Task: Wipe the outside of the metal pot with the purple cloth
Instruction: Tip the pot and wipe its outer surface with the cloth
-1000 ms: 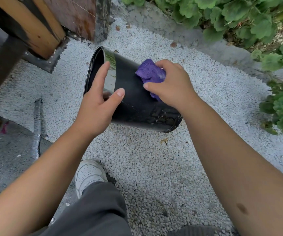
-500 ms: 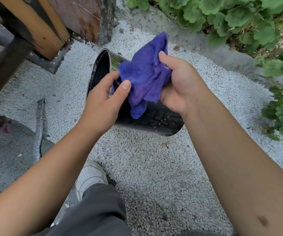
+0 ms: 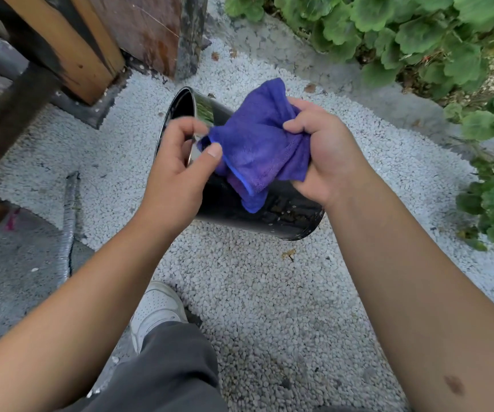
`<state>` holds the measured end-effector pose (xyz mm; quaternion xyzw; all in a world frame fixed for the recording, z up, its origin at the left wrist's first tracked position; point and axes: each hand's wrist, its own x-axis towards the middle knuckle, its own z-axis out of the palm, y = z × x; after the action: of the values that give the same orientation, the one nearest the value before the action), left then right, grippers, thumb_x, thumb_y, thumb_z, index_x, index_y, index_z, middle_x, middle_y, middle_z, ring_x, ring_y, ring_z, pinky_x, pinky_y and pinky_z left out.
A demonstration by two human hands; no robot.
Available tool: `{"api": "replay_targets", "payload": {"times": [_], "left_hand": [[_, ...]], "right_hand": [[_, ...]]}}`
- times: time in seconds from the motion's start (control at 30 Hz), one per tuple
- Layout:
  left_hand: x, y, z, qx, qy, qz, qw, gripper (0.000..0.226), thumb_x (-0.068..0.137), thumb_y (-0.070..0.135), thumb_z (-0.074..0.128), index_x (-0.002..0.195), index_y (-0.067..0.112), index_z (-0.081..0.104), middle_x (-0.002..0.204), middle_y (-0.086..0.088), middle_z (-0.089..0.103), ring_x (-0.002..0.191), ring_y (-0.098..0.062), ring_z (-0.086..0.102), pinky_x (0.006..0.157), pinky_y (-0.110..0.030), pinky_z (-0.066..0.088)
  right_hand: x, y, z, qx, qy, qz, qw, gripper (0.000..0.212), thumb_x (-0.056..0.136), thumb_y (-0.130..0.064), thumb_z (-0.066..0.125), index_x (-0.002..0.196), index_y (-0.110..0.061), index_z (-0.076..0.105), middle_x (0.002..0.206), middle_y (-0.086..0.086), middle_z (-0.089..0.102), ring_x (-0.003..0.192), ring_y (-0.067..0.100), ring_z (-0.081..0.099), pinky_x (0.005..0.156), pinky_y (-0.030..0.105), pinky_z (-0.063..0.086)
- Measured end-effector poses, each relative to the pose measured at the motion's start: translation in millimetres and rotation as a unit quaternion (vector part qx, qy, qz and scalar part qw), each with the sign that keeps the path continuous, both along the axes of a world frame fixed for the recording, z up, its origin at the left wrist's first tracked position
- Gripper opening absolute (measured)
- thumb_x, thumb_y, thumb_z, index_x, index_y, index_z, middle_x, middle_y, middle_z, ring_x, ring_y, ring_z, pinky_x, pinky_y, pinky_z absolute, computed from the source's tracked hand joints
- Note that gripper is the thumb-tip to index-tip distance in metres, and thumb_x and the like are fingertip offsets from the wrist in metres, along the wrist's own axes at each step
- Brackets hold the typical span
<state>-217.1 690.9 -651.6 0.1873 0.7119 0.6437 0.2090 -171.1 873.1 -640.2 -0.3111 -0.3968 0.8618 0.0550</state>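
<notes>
A dark, shiny metal pot [image 3: 284,214] lies on its side on white gravel, its open mouth facing up and left. The purple cloth [image 3: 257,144] is held spread just above the pot's wall, one corner hanging down against it. My left hand [image 3: 177,173] pinches the cloth's left edge between thumb and fingers, in front of the pot's rim. My right hand [image 3: 326,153] grips the bunched right side of the cloth. Neither hand holds the pot. The middle of the pot's wall is hidden behind the cloth and hands.
Wooden posts [image 3: 70,52] and a rusty panel stand at the back left. Green leafy plants [image 3: 436,40] line a concrete edge at the back and right. A grey hose [image 3: 68,221] lies at the left. My white shoe [image 3: 156,307] and grey trouser leg are below.
My right hand lifted the cloth off the pot's side and opened it out. My left hand let go of the pot's rim and took the cloth's left edge.
</notes>
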Motion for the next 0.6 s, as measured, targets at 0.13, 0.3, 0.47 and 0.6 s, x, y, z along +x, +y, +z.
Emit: {"api": "replay_targets", "payload": {"times": [0.13, 0.3, 0.47, 0.6], "left_hand": [[1, 1, 2, -0.008, 0.046, -0.005, 0.999, 0.036, 0.101, 0.013, 0.044, 0.136, 0.019, 0.044, 0.116, 0.008, 0.059, 0.098, 0.013, 0.055, 0.086, -0.006, 0.041], [2, 6, 0, -0.05, 0.065, -0.023, 0.996, 0.046, 0.096, -0.007, 0.056, 0.139, 0.007, 0.046, 0.105, 0.016, 0.055, 0.086, 0.018, 0.054, 0.082, -0.008, 0.043], [-1, 1, 0, -0.045, 0.046, -0.066, 0.996, 0.066, 0.088, -0.006, 0.067, 0.146, 0.008, 0.039, 0.122, 0.023, 0.052, 0.102, 0.018, 0.055, 0.093, -0.011, 0.047], [-5, 0, 0, -0.066, 0.088, -0.105, 0.988, 0.066, 0.076, 0.013, 0.079, 0.134, 0.025, 0.051, 0.112, 0.022, 0.061, 0.092, 0.017, 0.056, 0.084, -0.006, 0.041]], "right_hand": [[0, 3, 9, 0.043, 0.016, 0.027, 0.999, 0.038, 0.083, 0.012, 0.036, 0.115, 0.007, 0.057, 0.102, 0.021, 0.063, 0.093, 0.033, 0.062, 0.086, 0.047, 0.053], [-2, -7, 11, 0.016, 0.059, 0.035, 0.998, 0.037, 0.093, 0.008, 0.038, 0.127, 0.005, 0.051, 0.122, 0.033, 0.058, 0.107, 0.041, 0.06, 0.096, 0.054, 0.049], [3, -6, 6, 0.056, 0.116, 0.074, 0.989, 0.044, 0.094, 0.014, 0.032, 0.117, -0.016, 0.056, 0.095, 0.018, 0.066, 0.079, 0.029, 0.066, 0.075, 0.043, 0.057], [4, -11, 3, 0.072, 0.121, 0.106, 0.984, 0.027, 0.095, 0.003, 0.042, 0.105, -0.006, 0.065, 0.101, 0.011, 0.069, 0.092, 0.023, 0.067, 0.085, 0.039, 0.056]]}}
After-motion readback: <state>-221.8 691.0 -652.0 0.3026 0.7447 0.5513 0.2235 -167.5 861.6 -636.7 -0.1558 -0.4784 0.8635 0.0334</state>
